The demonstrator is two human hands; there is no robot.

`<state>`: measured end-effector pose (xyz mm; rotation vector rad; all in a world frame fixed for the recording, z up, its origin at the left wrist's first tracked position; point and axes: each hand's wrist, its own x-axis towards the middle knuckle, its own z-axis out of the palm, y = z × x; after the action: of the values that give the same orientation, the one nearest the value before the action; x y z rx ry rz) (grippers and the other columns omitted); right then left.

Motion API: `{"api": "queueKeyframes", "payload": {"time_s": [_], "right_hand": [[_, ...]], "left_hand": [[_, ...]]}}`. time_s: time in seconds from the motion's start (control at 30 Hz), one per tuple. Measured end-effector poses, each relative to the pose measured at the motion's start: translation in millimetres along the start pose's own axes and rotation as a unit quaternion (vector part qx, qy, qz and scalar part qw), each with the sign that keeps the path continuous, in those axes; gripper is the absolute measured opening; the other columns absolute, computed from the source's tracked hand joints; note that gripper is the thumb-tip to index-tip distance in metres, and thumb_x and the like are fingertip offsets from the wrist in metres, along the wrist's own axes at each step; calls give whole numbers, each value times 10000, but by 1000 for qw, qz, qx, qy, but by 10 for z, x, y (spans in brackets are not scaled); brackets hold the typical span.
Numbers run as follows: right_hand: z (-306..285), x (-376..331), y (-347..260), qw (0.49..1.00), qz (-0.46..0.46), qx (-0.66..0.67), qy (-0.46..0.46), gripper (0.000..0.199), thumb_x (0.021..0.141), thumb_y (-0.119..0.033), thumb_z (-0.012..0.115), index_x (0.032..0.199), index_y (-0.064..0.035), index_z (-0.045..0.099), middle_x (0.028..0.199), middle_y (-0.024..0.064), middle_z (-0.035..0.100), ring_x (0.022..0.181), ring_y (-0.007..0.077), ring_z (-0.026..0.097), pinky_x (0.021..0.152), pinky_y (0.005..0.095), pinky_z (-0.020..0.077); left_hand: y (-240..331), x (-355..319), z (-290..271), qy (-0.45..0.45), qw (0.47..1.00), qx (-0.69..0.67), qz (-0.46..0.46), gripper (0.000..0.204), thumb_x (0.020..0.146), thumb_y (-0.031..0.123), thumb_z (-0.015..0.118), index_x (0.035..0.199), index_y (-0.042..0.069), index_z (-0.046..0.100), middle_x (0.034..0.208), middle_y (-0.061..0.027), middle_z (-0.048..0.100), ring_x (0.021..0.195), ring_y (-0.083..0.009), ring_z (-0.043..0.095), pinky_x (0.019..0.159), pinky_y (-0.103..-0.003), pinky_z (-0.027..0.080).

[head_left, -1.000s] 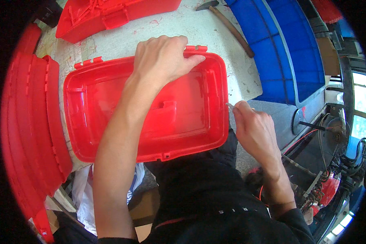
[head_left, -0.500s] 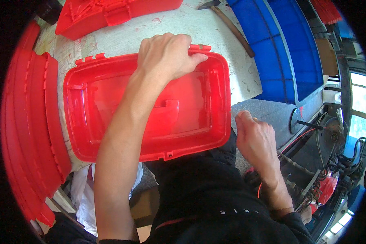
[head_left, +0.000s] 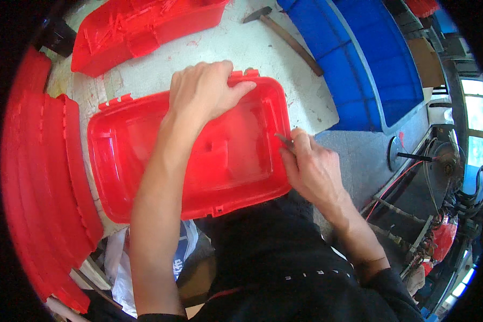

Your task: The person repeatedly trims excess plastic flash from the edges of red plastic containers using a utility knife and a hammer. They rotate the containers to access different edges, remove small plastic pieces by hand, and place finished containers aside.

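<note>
A shallow red plastic box, hinge tabs along its far rim, lies over the table's near edge. My left hand is closed on its far rim, fingers over the outside and thumb reaching inward along the edge. The left forearm crosses over the box and hides part of its inside. In my right hand is a small knife, its short blade over the box's right rim. Whether the blade touches the plastic, I cannot tell.
Nested red plastic shells stand along the left. Red offcuts fill another red box at the back. A hammer lies beside a large blue crate. A white plastic bag hangs below the table, and machinery stands at the right.
My right hand has risen leftward from beside the box to its right rim, bringing the knife blade into clear view. The box has tilted slightly, while my left hand keeps its hold.
</note>
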<state>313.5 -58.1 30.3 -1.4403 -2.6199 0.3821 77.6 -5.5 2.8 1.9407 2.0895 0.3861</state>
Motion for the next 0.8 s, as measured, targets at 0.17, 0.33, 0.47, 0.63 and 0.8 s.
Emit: {"api": "queueKeyframes", "payload": {"time_s": [0.17, 0.33, 0.47, 0.63, 0.8], "right_hand": [[215, 0, 187, 979, 62, 167, 101, 147, 940, -141, 634, 900, -9, 586, 645, 158, 640, 546, 240, 668, 509, 372, 525], [113, 109, 473, 851, 287, 440, 10, 191, 995, -208, 603, 912, -36, 601, 654, 5, 589, 532, 75, 521, 472, 246, 406], [240, 97, 531, 706, 227, 666, -80, 336, 1072, -344, 445, 896, -72, 533, 706, -14, 513, 565, 72, 434, 507, 237, 350], [471, 218, 632, 731, 155, 654, -120, 303, 1085, -290, 387, 953, -61, 535, 701, -12, 523, 609, 85, 487, 566, 267, 408], [504, 371, 613, 784, 133, 600, -93, 248, 1056, -238, 440, 1024, -14, 541, 655, 134, 563, 621, 244, 588, 616, 367, 452]], "left_hand": [[1, 14, -52, -23, 999, -29, -12, 500, 862, 580, 671, 916, 86, 726, 791, -159, 726, 783, -341, 710, 705, -466, 526], [43, 23, -101, -36, 999, -30, -23, 510, 848, 594, 683, 903, 86, 697, 763, -159, 712, 769, -350, 702, 693, -468, 513], [85, 20, -109, -21, 1000, -16, -14, 470, 834, 551, 724, 917, 90, 685, 745, -142, 707, 710, -339, 693, 651, -429, 509], [127, 48, -73, 0, 999, -24, -26, 428, 829, 482, 760, 910, 70, 677, 696, -117, 681, 625, -275, 654, 603, -389, 483], [144, 55, -36, 2, 999, -12, -38, 442, 810, 511, 768, 869, 82, 678, 716, -119, 703, 658, -316, 689, 592, -388, 502]]}}
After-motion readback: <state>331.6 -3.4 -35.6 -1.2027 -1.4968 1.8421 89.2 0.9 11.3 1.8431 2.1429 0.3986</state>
